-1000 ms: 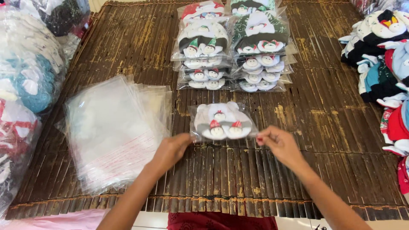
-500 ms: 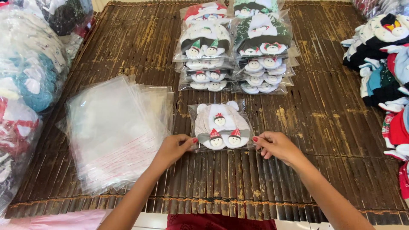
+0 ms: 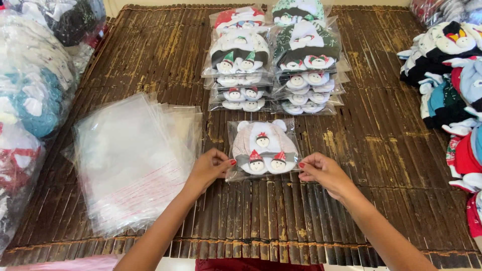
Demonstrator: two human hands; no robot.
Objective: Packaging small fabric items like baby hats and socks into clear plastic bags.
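Since the earlier frame, both hands have drawn the bagged hat point(image 3: 262, 149) slightly toward the person, and it now lies flat and square on the slatted bamboo mat point(image 3: 386, 150).

Left hand point(image 3: 210, 169): fingers pinched on the lower left corner of the clear bag. Right hand point(image 3: 321, 170): fingers pinched on the lower right corner. Neither hand is spread; both grip only the bag's near edge.

Item in hand: a pale knitted hat with small round ears and three little doll faces, fully inside its clear bag. The bag lies in the middle of the mat, just in front of the finished piles and apart from them.

Done, as far as can be seen: two piles of bagged hats point(image 3: 278, 60) stand side by side at the far end of the mat, several deep. This hat is already in its bag; whether the flap is sealed cannot be told.

Left to do, in my judgement: a good deal. A thick stack of empty clear bags point(image 3: 133, 160) lies just left of the left hand, barely used down. Loose unbagged hats point(image 3: 447, 75) are heaped along the right edge, and big sacks of more knitwear point(image 3: 30, 100) crowd the left edge.
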